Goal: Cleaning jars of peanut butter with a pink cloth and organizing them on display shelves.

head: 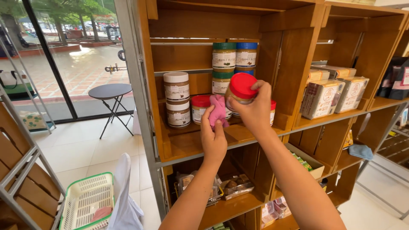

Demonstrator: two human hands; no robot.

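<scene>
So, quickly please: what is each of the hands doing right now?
Left hand: closed on a pink cloth.
Right hand: closed on a red-lidded jar.

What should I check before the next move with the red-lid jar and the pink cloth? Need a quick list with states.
1. Right hand has a grip on the red-lid jar: ok, fingers wrap the lid and body.
2. Jar lifted off the shelf board: ok, it sits tilted in the hand, above the board.
3. Left hand holds the pink cloth: ok, bunched at the fingertips.
4. Cloth touching the held jar: cannot tell, they sit very close.
5. Neighbouring red-lid jar upright: ok.
6. Stacked white-lid jars steady: ok, both upright, untouched.
</scene>
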